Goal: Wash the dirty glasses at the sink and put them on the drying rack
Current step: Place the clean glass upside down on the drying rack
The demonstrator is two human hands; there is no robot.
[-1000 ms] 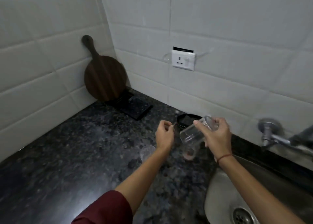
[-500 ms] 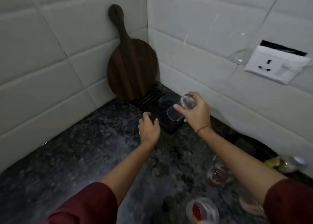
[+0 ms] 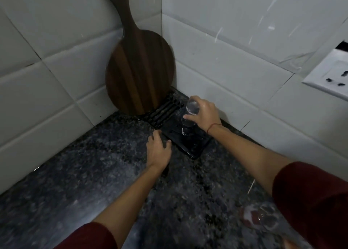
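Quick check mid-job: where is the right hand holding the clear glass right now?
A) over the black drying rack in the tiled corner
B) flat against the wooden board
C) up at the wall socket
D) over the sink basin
A: the right hand grips the glass over the black drying rack, beside the wooden board that leans in the corner.

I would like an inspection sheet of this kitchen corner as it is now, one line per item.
Surface: dark speckled counter.
Job's things: clear glass held mouth-down over the black drying rack; dirty glass with red residue at front right.
Clutter: wooden board leaning in the corner.
Hands: right hand grips the clear glass; left hand rests on the counter beside the rack.
Cables: nothing seen.
Surroundings: white tiled walls, wall socket.
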